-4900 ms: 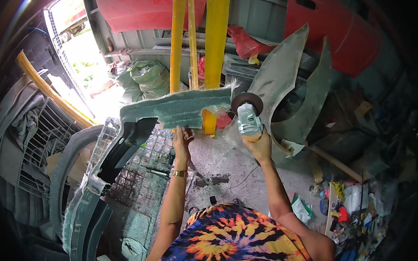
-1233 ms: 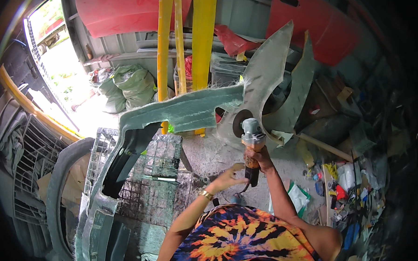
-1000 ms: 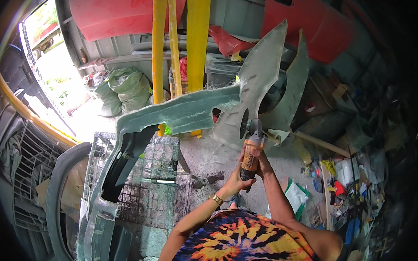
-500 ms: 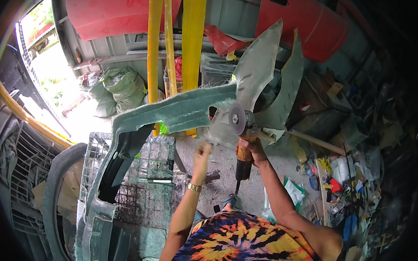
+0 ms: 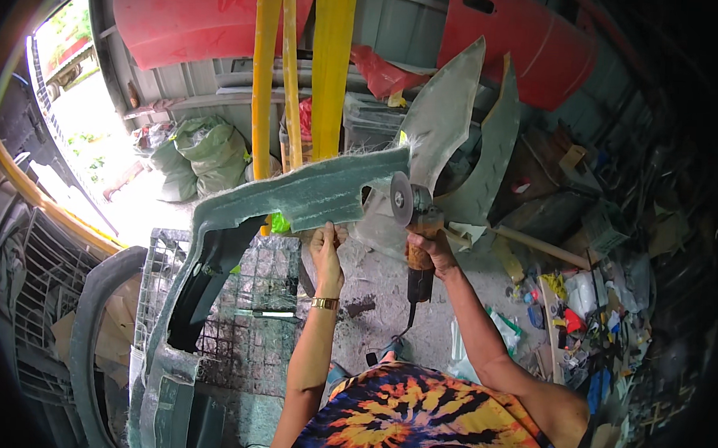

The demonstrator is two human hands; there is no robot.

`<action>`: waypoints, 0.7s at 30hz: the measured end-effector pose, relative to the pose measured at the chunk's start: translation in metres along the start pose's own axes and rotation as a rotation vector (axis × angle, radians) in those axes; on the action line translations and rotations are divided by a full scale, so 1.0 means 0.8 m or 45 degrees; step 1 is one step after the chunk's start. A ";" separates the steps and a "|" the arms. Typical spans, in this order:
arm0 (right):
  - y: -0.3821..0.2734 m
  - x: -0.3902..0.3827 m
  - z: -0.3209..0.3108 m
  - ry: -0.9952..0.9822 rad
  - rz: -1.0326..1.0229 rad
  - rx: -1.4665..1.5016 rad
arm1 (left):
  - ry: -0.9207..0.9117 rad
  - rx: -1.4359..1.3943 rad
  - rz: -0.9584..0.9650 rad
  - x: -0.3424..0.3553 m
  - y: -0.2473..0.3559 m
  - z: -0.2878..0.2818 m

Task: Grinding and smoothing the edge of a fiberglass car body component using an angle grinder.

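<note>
A long, bent grey-green fibreglass piece [image 5: 272, 193] with frayed edges spans from the centre to the lower left. My left hand [image 5: 326, 246] pinches the lower edge of its horizontal part, with the fingers partly hidden behind it. My right hand [image 5: 432, 254] is closed round an orange-and-black angle grinder [image 5: 418, 276], whose cord hangs down. The grinder's disc [image 5: 400, 195] faces left, close to the piece's right end; whether they touch I cannot tell.
A wire-mesh stand [image 5: 250, 339] lies under the piece. Pale curved panels [image 5: 442, 107] lean behind the grinder. Yellow boards [image 5: 332, 71], red door panels [image 5: 511, 46] and green sacks [image 5: 206, 157] are along the back wall. Mixed clutter [image 5: 587, 314] piles at the right. An open doorway lights the left.
The grinder came down to both hands and turned so its disc faces left. My left hand then left it and moved up-left onto the piece's lower edge. My right hand kept the grinder.
</note>
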State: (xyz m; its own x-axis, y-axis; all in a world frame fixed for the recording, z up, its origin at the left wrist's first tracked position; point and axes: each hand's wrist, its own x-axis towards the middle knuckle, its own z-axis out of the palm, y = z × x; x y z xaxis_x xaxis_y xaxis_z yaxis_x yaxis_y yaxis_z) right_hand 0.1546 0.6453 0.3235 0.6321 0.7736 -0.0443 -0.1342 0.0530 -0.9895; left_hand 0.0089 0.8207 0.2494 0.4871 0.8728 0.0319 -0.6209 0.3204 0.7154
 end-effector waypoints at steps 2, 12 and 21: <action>0.001 0.003 -0.001 -0.005 0.002 -0.015 | 0.018 0.011 0.037 0.001 0.000 0.001; 0.010 -0.003 -0.010 0.003 0.055 -0.008 | 0.005 0.052 0.004 0.001 0.007 -0.004; 0.010 -0.007 0.005 -0.103 0.047 -0.017 | 0.116 0.044 -0.012 0.016 0.012 -0.008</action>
State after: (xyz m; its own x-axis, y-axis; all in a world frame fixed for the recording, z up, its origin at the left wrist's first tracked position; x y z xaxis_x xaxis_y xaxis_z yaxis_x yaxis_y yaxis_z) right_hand 0.1474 0.6438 0.3161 0.5632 0.8233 -0.0701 -0.1460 0.0156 -0.9892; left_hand 0.0054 0.8371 0.2523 0.4340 0.9001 -0.0375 -0.5943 0.3173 0.7390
